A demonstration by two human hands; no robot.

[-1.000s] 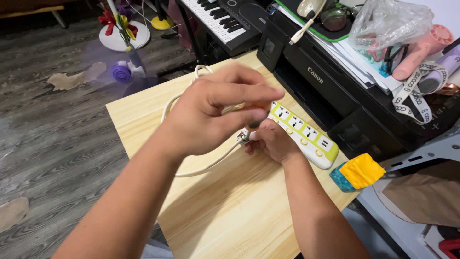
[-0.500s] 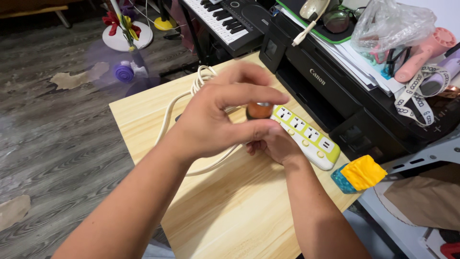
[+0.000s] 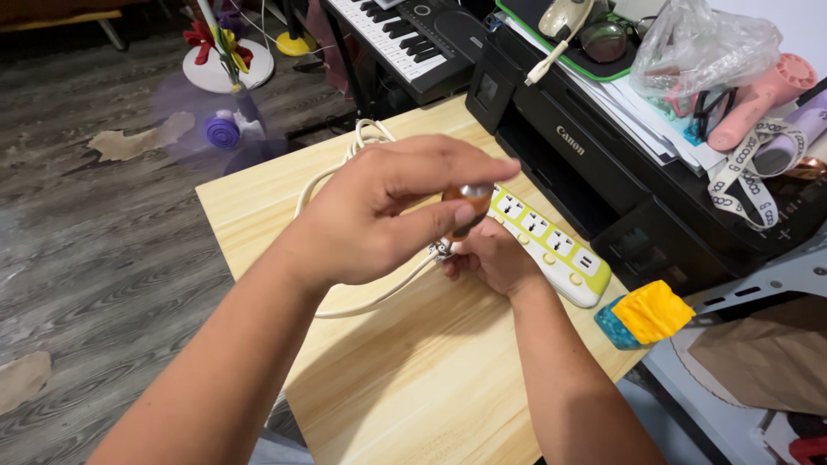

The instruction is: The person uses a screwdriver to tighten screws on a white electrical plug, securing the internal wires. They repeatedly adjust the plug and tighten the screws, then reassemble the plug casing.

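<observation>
Both hands working together over a power strip on a wooden table.

Left hand (image 3: 379, 215) is pinching a screwdriver handle (image 3: 466, 209), amber translucent plastic, rounded, between thumb and fingertips; the shaft is hidden. Right hand (image 3: 491, 257) is sitting just below it, fingers curled round a small metal part (image 3: 442, 251) at the cable end; can't tell what it is. One power strip (image 3: 551, 245), glossy white plastic with yellow-green trim, long and flat, is lying at the table's right edge, touching the right hand. One white round cable (image 3: 345, 176) is looping toward the far left. Table (image 3: 413, 379) is pale wood-grain laminate, rectangular. One yellow ridged cloth (image 3: 650, 312) is sitting right of the strip. Far right: one black boxy printer (image 3: 594, 164); one keyboard (image 3: 396, 39) beyond it.
</observation>
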